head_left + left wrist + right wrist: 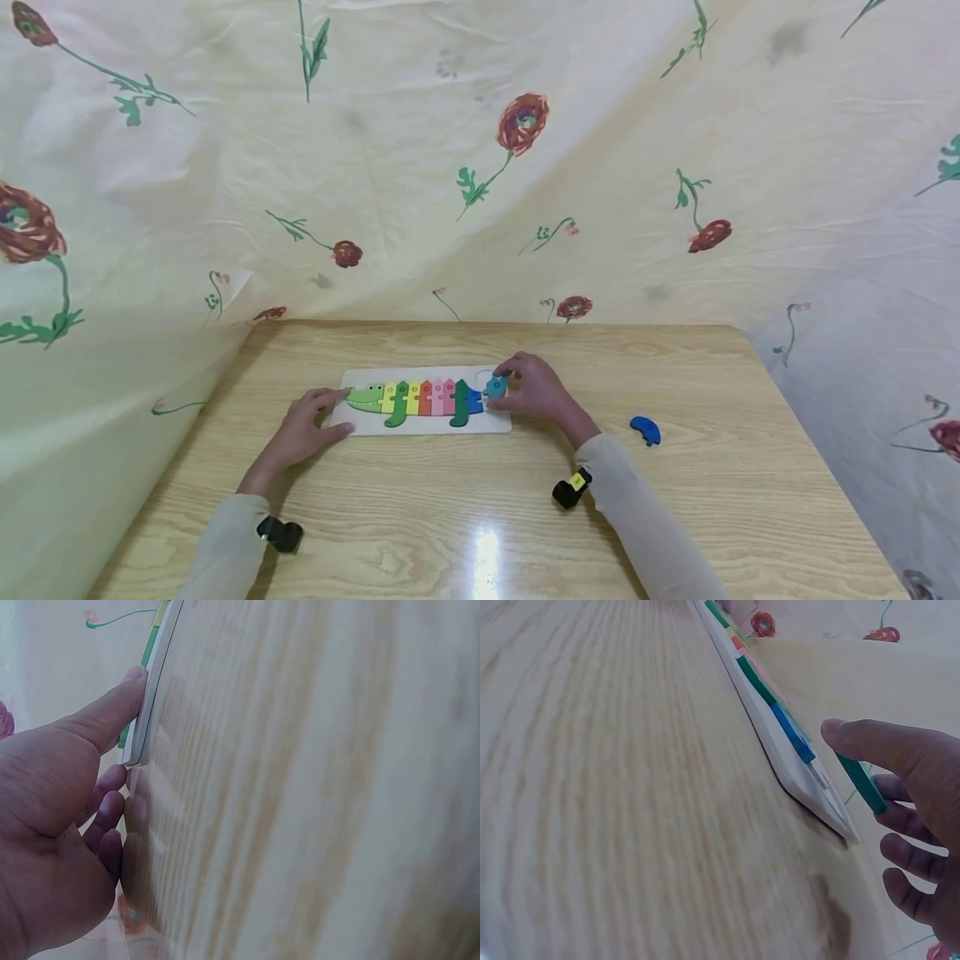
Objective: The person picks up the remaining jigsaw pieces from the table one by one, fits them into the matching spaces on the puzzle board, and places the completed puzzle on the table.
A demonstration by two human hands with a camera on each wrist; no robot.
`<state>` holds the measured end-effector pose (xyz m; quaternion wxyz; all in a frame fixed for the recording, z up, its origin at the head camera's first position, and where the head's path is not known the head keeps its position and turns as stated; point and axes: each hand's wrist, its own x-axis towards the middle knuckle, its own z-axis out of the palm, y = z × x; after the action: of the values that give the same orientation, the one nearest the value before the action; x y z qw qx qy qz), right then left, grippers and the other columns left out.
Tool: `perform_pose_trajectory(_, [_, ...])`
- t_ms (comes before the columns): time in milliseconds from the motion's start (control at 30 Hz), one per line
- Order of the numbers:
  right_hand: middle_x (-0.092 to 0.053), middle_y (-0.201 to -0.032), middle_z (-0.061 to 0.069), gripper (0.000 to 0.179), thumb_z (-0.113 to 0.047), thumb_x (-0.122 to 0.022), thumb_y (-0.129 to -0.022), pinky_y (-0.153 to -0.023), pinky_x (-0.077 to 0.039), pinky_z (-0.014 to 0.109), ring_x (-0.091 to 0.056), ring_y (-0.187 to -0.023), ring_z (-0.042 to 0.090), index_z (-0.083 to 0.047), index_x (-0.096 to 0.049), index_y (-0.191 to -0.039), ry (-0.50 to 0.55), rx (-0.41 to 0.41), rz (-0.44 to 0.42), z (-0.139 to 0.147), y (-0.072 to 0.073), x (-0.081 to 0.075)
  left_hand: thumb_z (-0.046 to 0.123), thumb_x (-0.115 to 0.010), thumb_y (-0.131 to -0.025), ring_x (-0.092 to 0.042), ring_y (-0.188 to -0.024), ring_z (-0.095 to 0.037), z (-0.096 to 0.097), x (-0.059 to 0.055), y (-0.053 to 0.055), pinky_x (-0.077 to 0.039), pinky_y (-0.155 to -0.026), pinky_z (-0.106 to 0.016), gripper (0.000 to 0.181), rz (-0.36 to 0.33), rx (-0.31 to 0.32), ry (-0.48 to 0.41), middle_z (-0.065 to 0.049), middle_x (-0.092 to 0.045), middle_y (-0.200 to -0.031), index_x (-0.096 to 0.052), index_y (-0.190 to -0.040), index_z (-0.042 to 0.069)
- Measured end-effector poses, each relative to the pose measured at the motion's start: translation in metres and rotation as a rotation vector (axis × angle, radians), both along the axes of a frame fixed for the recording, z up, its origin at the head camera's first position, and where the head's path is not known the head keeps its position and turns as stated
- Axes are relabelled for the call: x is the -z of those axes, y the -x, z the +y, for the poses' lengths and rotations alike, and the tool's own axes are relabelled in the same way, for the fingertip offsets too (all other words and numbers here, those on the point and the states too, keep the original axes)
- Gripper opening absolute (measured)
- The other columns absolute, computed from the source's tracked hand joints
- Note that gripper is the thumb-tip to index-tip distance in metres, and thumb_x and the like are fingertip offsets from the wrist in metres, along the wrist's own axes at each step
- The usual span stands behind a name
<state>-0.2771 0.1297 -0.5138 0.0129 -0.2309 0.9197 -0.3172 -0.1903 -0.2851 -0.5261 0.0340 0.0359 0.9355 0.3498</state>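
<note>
A wooden crocodile puzzle board (pixel 420 427) lies on the table, its row of coloured pieces running from the green head (pixel 365 398) to a blue piece (pixel 474 402). Over the board's right end, my right hand (pixel 534 387) pinches a teal puzzle piece (pixel 496 387) between thumb and fingers. Seen from the right wrist, that piece (pixel 861 784) is tilted and raised off the board. My left hand (pixel 303 427) rests at the board's left end, thumb (pixel 124 705) along its edge. The other fingers are loosely bent beside the corner.
A loose curved blue puzzle piece (pixel 646 430) lies on the wooden table (pixel 390 517), right of the board and beyond the right forearm. A flowered cloth (pixel 420 167) hangs behind the table and along its sides.
</note>
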Motion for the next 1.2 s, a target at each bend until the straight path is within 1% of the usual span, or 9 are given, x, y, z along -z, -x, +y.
perform_pose_trajectory(233, [-0.066, -0.106, 0.0, 0.049, -0.038, -0.092, -0.075, -0.085, -0.053, 0.038, -0.057, -0.095, 0.019, -0.011, -0.076, -0.113, 0.004, -0.014, -0.009, -0.0022, -0.0008, 0.001, 0.029, -0.077, -0.093, -0.035, -0.134, -0.046, 0.0005, -0.0001, -0.0003, -0.035, -0.108, -0.069, 0.065, 0.01, 0.0, 0.006, -0.025, -0.041, -0.152, -0.052, -0.149, 0.009])
perform_pose_trajectory(533, [-0.065, -0.102, 0.0, 0.049, -0.039, -0.091, -0.076, -0.082, -0.049, 0.034, -0.053, -0.091, 0.018, -0.01, -0.076, -0.112, 0.0, -0.036, -0.021, -0.0043, 0.0, 0.0048, 0.029, -0.077, -0.093, -0.035, -0.134, -0.046, 0.0008, -0.0006, -0.0005, -0.034, -0.108, -0.069, 0.065, 0.01, 0.003, 0.001, -0.026, -0.04, -0.152, -0.052, -0.149, 0.009])
perform_pose_trajectory(767, [-0.065, -0.101, 0.0, 0.048, -0.039, -0.092, -0.076, -0.081, -0.049, 0.033, -0.052, -0.09, 0.018, -0.01, -0.077, -0.111, -0.003, -0.033, -0.018, -0.0058, -0.0022, 0.0072, 0.028, -0.077, -0.093, -0.034, -0.134, -0.046, 0.0013, -0.0021, -0.0017, -0.034, -0.108, -0.069, 0.065, 0.001, 0.002, -0.005, -0.025, -0.04, -0.152, -0.052, -0.149, 0.009])
perform_pose_trajectory(1000, [-0.065, -0.1, -0.001, 0.049, -0.04, -0.092, -0.075, -0.08, -0.048, 0.033, -0.052, -0.089, 0.018, -0.01, -0.077, -0.111, -0.011, -0.036, -0.013, -0.0064, -0.0015, 0.0086, 0.028, -0.077, -0.093, -0.034, -0.134, -0.046, 0.0015, -0.0036, -0.0015, -0.034, -0.108, -0.069, 0.065, 0.005, 0.006, -0.006, -0.025, -0.041, -0.152, -0.052, -0.149, 0.008])
perform_pose_trajectory(1200, [-0.066, -0.102, -0.002, 0.048, -0.04, -0.091, -0.076, -0.081, -0.049, 0.033, -0.053, -0.09, 0.017, -0.011, -0.077, -0.111, -0.016, -0.03, -0.033, -0.007, -0.0013, 0.0082, 0.028, -0.077, -0.093, -0.034, -0.135, -0.046, 0.0009, -0.0026, -0.0012, -0.034, -0.108, -0.069, 0.065, -0.001, 0.003, -0.008, -0.024, -0.041, -0.152, -0.052, -0.149, 0.009])
